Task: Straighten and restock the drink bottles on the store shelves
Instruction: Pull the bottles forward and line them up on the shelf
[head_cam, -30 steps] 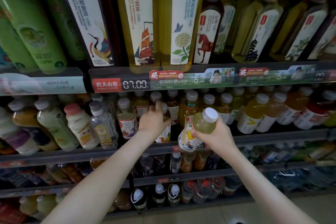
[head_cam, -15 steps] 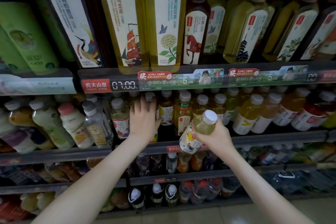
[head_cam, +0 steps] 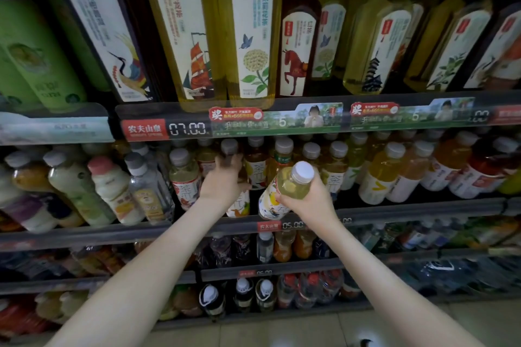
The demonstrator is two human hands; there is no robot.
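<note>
My right hand (head_cam: 308, 201) grips a pale yellow tea bottle (head_cam: 289, 186) with a white cap. It holds the bottle tilted in front of the middle shelf (head_cam: 423, 207), base near the shelf edge. My left hand (head_cam: 222, 183) reaches into the same shelf, just left of it. Its blurred fingers wrap round the neck of a standing tea bottle (head_cam: 229, 147) with a grey cap. More capped tea bottles (head_cam: 283, 155) stand in rows behind both hands.
Large tea bottles (head_cam: 180, 36) fill the shelf above, over a price rail (head_cam: 194, 128). Milky drink bottles (head_cam: 112, 191) stand to the left, yellow and red juices (head_cam: 394, 175) to the right. Lower shelves (head_cam: 265, 270) hold small bottles above a tiled floor.
My left hand has moved up and right on the shelf bottle and closed round its neck. The right hand with its bottle has stayed almost in place.
</note>
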